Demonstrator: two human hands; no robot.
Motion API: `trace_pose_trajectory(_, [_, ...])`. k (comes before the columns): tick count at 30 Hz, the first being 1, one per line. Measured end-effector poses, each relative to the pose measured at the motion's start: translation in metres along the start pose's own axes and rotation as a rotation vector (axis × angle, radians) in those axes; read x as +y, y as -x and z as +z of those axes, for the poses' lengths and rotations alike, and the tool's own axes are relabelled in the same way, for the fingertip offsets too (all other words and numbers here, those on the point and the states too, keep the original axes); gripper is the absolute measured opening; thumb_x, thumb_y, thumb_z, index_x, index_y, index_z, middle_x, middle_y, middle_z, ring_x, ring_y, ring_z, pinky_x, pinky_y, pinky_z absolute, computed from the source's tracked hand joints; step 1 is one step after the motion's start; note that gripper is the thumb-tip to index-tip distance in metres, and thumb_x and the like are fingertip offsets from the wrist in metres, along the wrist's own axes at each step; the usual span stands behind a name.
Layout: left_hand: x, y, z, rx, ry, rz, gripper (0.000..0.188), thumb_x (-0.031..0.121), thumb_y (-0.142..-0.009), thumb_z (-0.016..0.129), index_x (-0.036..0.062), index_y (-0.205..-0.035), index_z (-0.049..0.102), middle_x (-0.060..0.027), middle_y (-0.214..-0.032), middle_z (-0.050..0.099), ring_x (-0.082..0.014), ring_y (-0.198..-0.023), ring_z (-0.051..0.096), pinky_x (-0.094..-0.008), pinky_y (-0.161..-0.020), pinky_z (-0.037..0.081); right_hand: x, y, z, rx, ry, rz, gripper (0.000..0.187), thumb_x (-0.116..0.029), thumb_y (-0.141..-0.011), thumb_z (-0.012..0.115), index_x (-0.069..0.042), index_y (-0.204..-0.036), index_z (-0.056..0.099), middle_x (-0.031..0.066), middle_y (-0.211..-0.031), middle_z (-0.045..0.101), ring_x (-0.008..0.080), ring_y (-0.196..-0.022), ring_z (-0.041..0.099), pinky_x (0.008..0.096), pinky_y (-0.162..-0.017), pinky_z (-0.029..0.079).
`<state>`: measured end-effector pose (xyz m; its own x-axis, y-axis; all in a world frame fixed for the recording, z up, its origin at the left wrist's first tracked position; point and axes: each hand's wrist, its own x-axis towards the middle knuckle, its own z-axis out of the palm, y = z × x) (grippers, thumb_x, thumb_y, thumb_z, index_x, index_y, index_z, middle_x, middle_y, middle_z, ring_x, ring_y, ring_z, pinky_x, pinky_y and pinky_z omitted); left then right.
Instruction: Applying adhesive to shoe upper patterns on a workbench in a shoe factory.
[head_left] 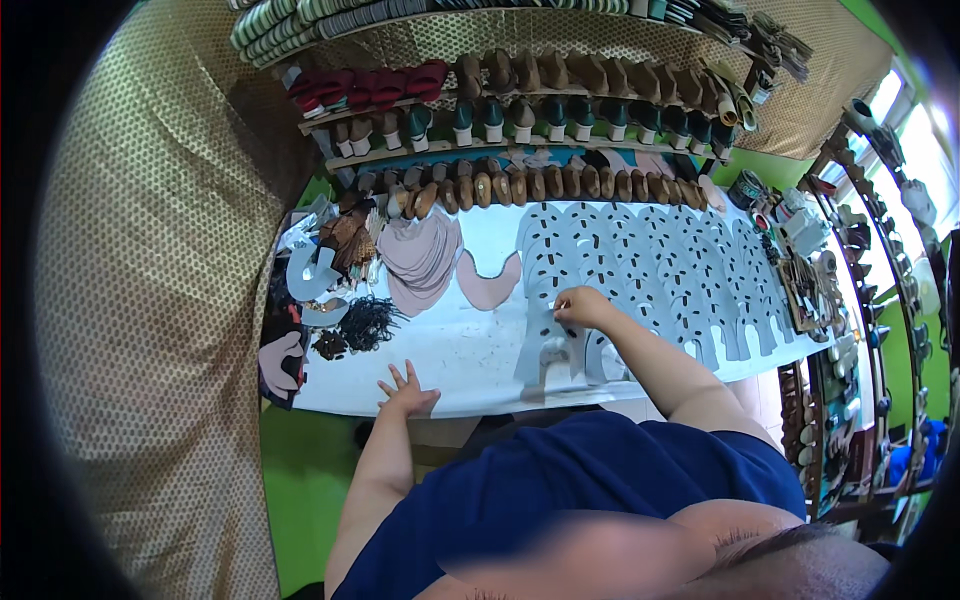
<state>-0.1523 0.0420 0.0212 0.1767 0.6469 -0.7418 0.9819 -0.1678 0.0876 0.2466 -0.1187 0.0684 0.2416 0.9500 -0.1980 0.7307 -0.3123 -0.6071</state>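
My left hand (407, 390) lies on the white tabletop (470, 370) near its front edge, fingers spread, holding nothing. Over the left part of a wide layer of grey cut shoe pieces (650, 270) is my right hand (582, 307). Its fingers are pinched together, and what they hold is too small to make out. Many small dark tabs or spots dot the grey pieces. A single pink U-shaped piece (489, 284) lies left of them, beside a fanned stack of pink pieces (420, 260).
A pile of dark strips (370, 322) and a heap of small dark bits (329, 345) lie at the table's left. A row of brown shoe lasts (560, 183) lines the back edge. Shelves of heeled shoes (555, 118) stand behind, and more shoe racks (860, 300) are at right.
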Motion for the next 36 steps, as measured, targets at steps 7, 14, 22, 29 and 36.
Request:
trace_pose_trajectory(7, [-0.001, -0.002, 0.003, 0.034, 0.037, 0.016, 0.118, 0.062, -0.078, 0.068, 0.0301, -0.155, -0.015, -0.0115, -0.160, -0.028, -0.0511, -0.144, -0.020, -0.0770, -0.106, 0.007, 0.060, -0.054, 0.045, 0.107, 0.134, 0.095, 0.021, -0.031, -0.080, 0.072, -0.021, -0.099, 0.074, 0.0065, -0.093, 0.073, 0.0257, -0.091, 0.067, 0.0404, -0.079, 0.052])
trace_pose_trajectory(14, [0.000, 0.002, 0.006, 0.067, 0.026, 0.001, 0.114, 0.061, -0.079, 0.066, 0.0302, -0.156, -0.013, -0.0108, -0.161, -0.026, -0.0510, -0.145, -0.017, -0.0762, -0.107, 0.009, 0.044, -0.047, 0.062, 0.337, 0.301, -0.007, 0.039, -0.031, -0.080, 0.073, -0.016, -0.116, 0.067, 0.0105, -0.118, 0.065, 0.0300, -0.112, 0.059, 0.0442, -0.094, 0.048])
trace_pose_trajectory(22, [0.001, 0.011, 0.012, 0.148, 0.069, 0.014, 0.112, 0.058, -0.079, 0.066, 0.0298, -0.157, -0.009, -0.0089, -0.163, -0.022, -0.0461, -0.146, -0.019, -0.0725, -0.110, 0.001, 0.032, 0.026, 0.090, 0.130, 0.643, -0.198, 0.070, -0.047, -0.089, 0.059, -0.022, -0.150, 0.036, 0.0118, -0.158, 0.027, 0.0332, -0.148, 0.019, 0.0603, -0.116, 0.020])
trace_pose_trajectory(29, [0.002, 0.014, 0.006, 0.102, 0.097, 0.007, 0.116, 0.058, -0.077, 0.068, 0.0296, -0.157, -0.011, -0.0086, -0.162, -0.024, -0.0456, -0.146, -0.021, -0.0723, -0.110, -0.002, 0.061, 0.027, 0.053, 0.115, 0.657, -0.132, 0.072, -0.048, -0.091, 0.059, -0.027, -0.153, 0.030, 0.0111, -0.162, 0.018, 0.0357, -0.149, 0.014, 0.0601, -0.116, 0.019])
trace_pose_trajectory(36, [0.022, 0.023, 0.013, 0.228, 0.138, -0.112, 0.128, 0.068, -0.069, 0.072, 0.0260, -0.157, -0.012, -0.0114, -0.162, -0.022, -0.0431, -0.148, -0.018, -0.0678, -0.113, 0.000, 0.082, 0.001, 0.023, 0.207, 0.561, -0.024, 0.070, -0.046, -0.092, 0.058, -0.027, -0.153, 0.029, 0.0136, -0.161, 0.018, 0.0383, -0.148, 0.017, 0.0599, -0.115, 0.021])
